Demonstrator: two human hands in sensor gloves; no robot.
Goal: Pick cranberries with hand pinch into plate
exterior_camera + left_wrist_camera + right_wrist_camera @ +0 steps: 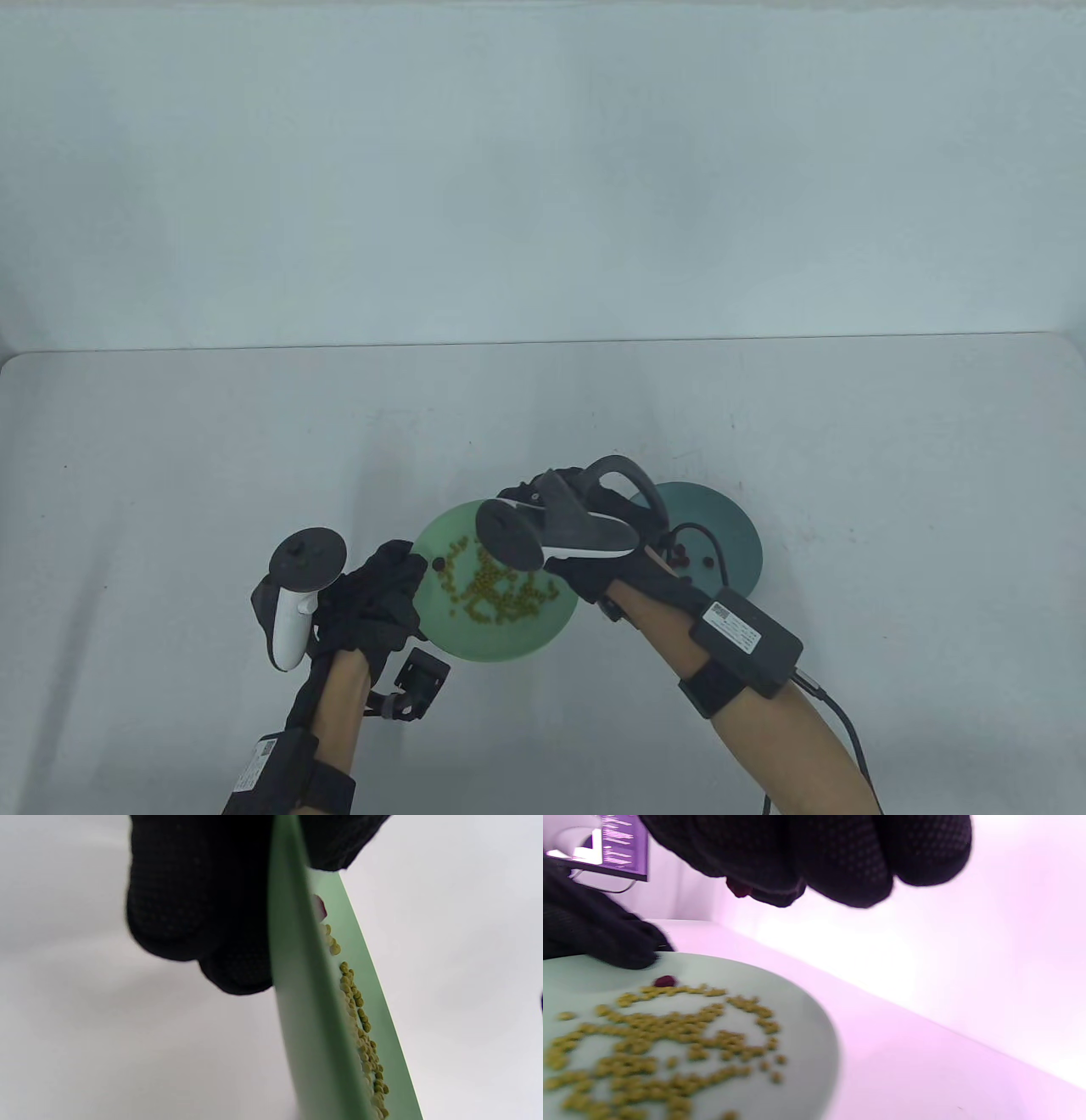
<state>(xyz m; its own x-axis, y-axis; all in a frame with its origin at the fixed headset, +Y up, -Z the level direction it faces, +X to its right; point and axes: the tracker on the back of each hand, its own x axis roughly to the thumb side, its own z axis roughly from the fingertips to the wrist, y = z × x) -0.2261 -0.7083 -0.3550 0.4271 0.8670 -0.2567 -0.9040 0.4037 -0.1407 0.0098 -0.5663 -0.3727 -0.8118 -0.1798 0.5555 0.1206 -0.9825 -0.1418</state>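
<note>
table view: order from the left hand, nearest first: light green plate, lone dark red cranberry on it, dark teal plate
1. Light green plate: its left rim is touching the left hand.
2. Lone dark red cranberry: just inside that rim.
3. Dark teal plate: far right, beyond the right hand.

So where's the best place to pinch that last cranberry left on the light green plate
Pinch the cranberry across its sides, coming from straight above with fingertips. It lies near the light green plate's left rim, next to the left hand holding that rim, slightly apart from the yellow-green beans. The right hand already seems to pinch another one.
</note>
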